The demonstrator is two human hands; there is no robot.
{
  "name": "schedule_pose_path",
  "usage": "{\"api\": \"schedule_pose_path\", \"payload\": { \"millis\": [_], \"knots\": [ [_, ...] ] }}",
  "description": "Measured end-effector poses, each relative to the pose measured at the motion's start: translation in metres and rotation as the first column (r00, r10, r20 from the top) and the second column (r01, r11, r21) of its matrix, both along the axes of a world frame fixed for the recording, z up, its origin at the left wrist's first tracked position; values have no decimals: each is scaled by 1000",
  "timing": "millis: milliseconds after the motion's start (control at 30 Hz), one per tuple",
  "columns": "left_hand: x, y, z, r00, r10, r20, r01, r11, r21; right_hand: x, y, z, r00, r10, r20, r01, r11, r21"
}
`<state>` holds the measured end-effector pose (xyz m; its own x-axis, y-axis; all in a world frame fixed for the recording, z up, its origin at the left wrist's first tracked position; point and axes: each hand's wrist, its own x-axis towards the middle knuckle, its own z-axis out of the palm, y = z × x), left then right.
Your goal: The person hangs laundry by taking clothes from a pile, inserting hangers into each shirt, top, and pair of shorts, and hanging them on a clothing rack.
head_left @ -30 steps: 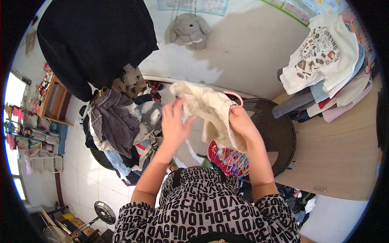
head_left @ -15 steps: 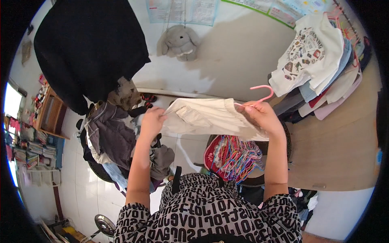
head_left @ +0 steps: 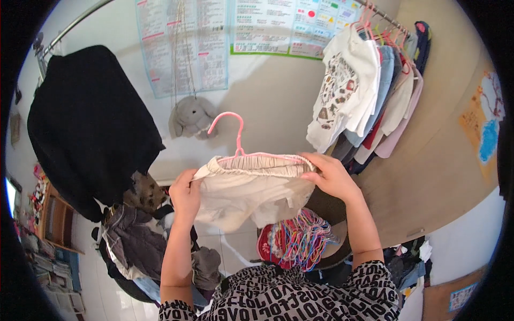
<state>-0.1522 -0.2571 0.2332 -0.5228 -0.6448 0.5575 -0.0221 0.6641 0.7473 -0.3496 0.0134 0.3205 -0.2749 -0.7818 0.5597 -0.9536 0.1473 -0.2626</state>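
Cream elastic-waisted shorts (head_left: 241,195) stretch between my two hands in front of me. Inside their waistband sits a pink hanger (head_left: 239,139), its hook standing up above the cloth. My left hand (head_left: 184,197) pinches the left end of the waistband. At the other end, my right hand (head_left: 333,177) grips the waistband and the hanger's tip, thumb in front. The hanger's left tip is hidden by the cloth. Below the shorts lies a bundle of colourful hangers (head_left: 308,241) on a red patterned cushion (head_left: 265,246).
A black garment (head_left: 88,128) hangs at the left from a metal rail (head_left: 80,24). Several clothes, with a white printed T-shirt (head_left: 342,80) in front, hang at the right. A grey plush rabbit bag (head_left: 193,115) hangs on the wall. Clothes (head_left: 131,235) are heaped at the lower left.
The shorts have turned upright, so the waistband now faces up and the hanger's hook points upward. My right hand has shifted left, and the view has tilted up towards the wall.
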Motion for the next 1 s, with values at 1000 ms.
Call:
{"api": "schedule_pose_path", "payload": {
  "millis": [1000],
  "knots": [
    [93,-48,-86,978,185,98,-197,972,131,-177,15,123,576,-708,-409,501,701,-508]
  ]
}}
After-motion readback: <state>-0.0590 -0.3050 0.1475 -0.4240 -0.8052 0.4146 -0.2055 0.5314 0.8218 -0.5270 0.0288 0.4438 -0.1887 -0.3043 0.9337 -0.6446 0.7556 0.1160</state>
